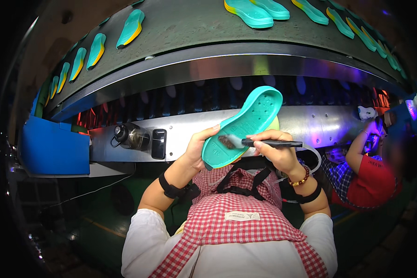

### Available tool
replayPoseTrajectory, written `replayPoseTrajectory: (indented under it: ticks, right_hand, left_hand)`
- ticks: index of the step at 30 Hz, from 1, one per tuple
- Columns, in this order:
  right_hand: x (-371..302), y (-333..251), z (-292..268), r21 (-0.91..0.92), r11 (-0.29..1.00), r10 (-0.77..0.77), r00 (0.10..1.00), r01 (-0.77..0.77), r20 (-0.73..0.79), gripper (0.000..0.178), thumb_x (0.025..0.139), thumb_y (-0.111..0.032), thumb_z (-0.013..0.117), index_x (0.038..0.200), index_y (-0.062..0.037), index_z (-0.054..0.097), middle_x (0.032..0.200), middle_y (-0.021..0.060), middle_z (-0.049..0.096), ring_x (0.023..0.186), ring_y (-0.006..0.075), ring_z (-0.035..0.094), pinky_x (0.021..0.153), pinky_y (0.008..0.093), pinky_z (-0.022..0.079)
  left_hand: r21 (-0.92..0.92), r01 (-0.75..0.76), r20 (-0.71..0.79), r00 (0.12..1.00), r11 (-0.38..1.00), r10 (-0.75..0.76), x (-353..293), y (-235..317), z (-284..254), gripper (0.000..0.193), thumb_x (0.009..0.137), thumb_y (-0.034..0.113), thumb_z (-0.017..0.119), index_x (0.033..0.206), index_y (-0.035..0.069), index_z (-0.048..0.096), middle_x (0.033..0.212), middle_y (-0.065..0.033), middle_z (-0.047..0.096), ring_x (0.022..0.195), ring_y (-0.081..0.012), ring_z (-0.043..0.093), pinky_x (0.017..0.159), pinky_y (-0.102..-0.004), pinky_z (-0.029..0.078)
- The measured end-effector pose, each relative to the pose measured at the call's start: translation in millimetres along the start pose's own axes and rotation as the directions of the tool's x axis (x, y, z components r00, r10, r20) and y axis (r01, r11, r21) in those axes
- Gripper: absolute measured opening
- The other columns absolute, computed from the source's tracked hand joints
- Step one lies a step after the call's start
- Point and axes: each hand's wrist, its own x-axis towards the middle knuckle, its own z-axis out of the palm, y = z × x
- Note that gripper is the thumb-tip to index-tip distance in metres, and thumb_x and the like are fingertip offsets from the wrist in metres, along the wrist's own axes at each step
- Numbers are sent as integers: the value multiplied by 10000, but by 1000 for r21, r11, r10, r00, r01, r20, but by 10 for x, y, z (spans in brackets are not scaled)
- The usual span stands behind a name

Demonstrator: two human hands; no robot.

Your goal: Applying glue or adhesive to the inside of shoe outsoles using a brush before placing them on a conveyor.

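A turquoise shoe sole (246, 119) with a raised rim is tilted in front of me, its hollow inner face turned up. My left hand (200, 144) is closed around its lower left edge, near the heel. Between the fingers of my right hand (281, 150) is a brush (282, 144) with a black handle, from which a pale tube loops down on the right. Its bristle end touches or hovers just over the inner face near the heel; the bristles look smeared by motion. Dark marks show there.
A metal bench (190, 125) lies beyond my hands, with a dark-lidded bottle (137, 138) and a black phone-like object (159, 143) at left. Behind it, a conveyor belt (190, 28) carries several turquoise-and-yellow soles (131, 28). A co-worker in a red top (373, 178) sits at right.
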Motion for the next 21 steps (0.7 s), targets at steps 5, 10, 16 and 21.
replayPoseTrajectory:
  ticks: [5,10,16,21]
  right_hand:
    - [34,202,-104,-84,992,-112,974,97,-198,137,808,-13,557,917,60,598,913,163,636,647,125,603,613,228,495]
    - [190,311,-72,-86,991,-121,947,99,-299,154,810,-14,560,941,58,596,885,133,637,619,111,589,578,218,492]
    - [340,438,-13,-218,976,-136,846,25,-515,157,774,1,594,927,27,619,837,129,647,621,124,606,568,235,494]
    - [107,281,210,-522,828,-431,827,203,-362,143,745,28,599,887,28,611,771,169,626,650,209,614,569,266,462]
  left_hand:
    - [-86,-18,37,999,996,21,47,-60,-99,489,857,283,458,1241,-8,381,1141,-225,511,962,-343,574,798,-485,491]
    - [-95,-60,12,998,994,62,107,-53,-119,463,853,261,480,1213,-20,406,1086,-200,547,914,-298,601,773,-432,514]
    - [-39,-106,-20,994,994,105,88,-104,-160,480,845,254,497,1227,-19,396,1079,-169,555,923,-240,595,802,-362,502]
    - [21,-121,20,993,992,120,114,-44,-192,498,849,256,493,1255,-10,381,1114,-149,540,979,-221,567,834,-353,482]
